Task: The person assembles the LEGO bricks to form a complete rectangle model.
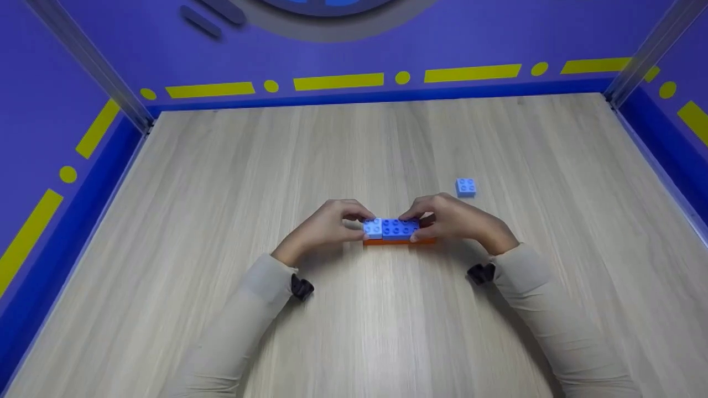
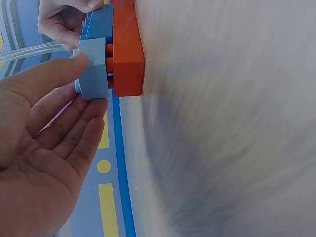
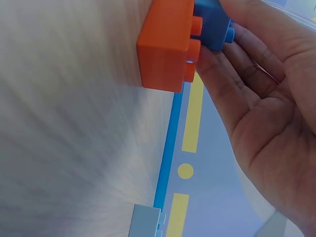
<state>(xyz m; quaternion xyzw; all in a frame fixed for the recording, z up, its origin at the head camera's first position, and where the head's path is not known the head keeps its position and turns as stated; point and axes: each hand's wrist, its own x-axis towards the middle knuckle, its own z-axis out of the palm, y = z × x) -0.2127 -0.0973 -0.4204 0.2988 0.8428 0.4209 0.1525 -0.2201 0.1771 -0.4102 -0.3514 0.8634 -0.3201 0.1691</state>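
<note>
An orange brick (image 1: 390, 242) lies on the table, its studs facing up. Over its left end, my left hand (image 1: 334, 222) pinches a light blue brick (image 1: 373, 229) between thumb and fingers. Orange studs show in a narrow gap under that light blue brick (image 2: 94, 69) in the left wrist view. My right hand (image 1: 454, 218) grips a longer blue brick (image 1: 394, 228) by its right part, side by side with the light blue one. At the right end of the orange brick (image 3: 165, 49), bare studs stick out past the blue brick (image 3: 211, 24).
A second light blue brick (image 1: 466, 188) stands on the wooden table (image 1: 265, 160), beyond the right hand. Purple-blue panels (image 1: 343, 61) with yellow marks border the table at the back and sides. Dark wrist devices (image 1: 302, 287) sit at both cuffs.
</note>
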